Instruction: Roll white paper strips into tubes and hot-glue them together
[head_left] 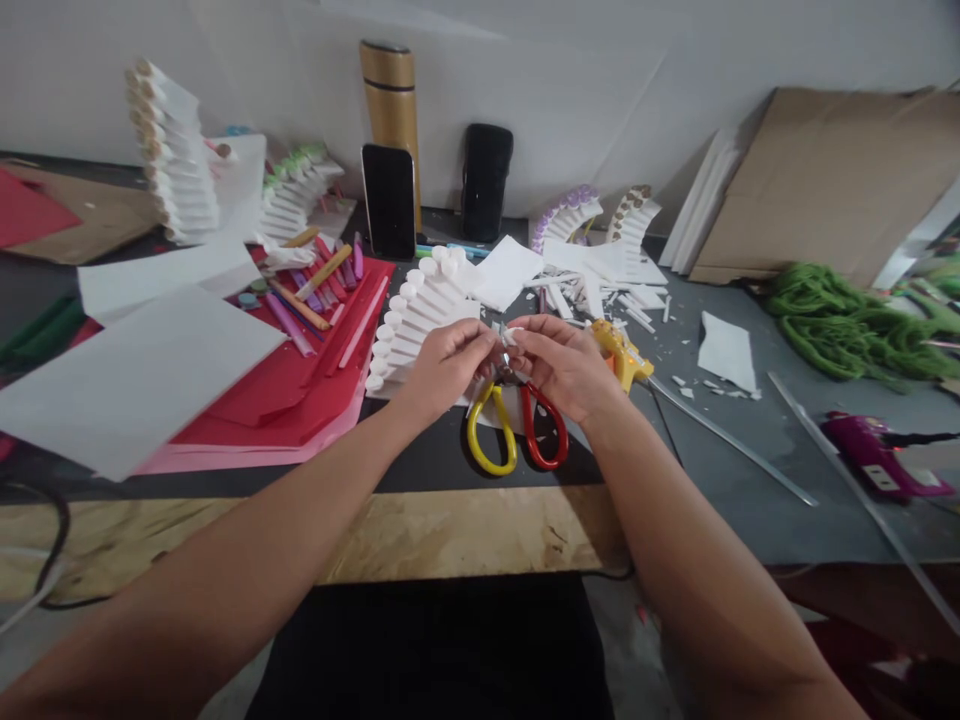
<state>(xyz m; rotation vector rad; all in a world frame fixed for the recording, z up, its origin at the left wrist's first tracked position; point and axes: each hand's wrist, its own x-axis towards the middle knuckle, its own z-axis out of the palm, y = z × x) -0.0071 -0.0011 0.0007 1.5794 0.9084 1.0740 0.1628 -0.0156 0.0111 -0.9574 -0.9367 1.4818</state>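
My left hand and my right hand meet above the middle of the worktable. Both have their fingertips pinched together around a small white piece, partly hidden by the fingers. Right below them lie scissors with one yellow and one red handle; the hands cover most of the blades. Beside my left hand a curved row of white rolled sticks with round ends lies on the table. Close to my right hand rests a yellow glue gun with a clear glue stick in it.
Red sheets, coloured sticks and white sheets cover the left. White scraps lie behind my hands. A phone leans on a gold flask. On the right are green yarn, cardboard and a purple glue gun.
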